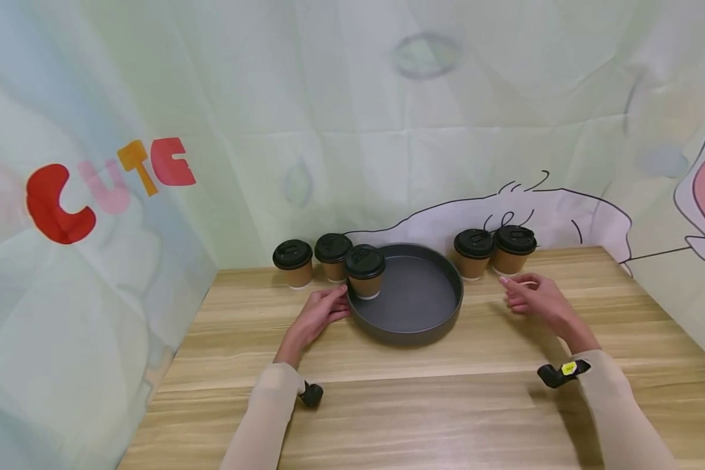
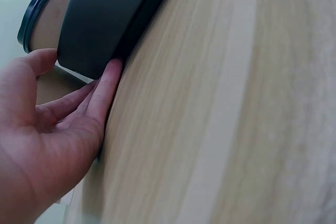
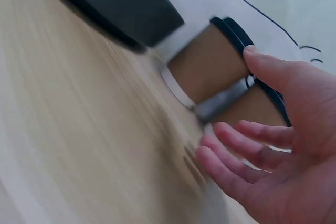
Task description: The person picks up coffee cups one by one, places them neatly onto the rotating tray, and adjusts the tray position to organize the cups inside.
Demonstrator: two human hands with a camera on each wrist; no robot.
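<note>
I've got the pan [image 1: 414, 307] against the left hand [image 1: 320, 312], fingers extended, thumb at the rim. Right hand [image 1: 540, 303] pinches nothing, fingers parted, two cups [image 1: 472, 261] just beyond them. I'd keep the pan level so the cup [image 1: 365, 286] inside, by the left thumb, doesn't tip.

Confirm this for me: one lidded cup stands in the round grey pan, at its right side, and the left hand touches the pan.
Not quite: the side is wrong. The head view shows the lidded cup standing at the left side of the round grey pan. The left hand does touch the pan.
</note>
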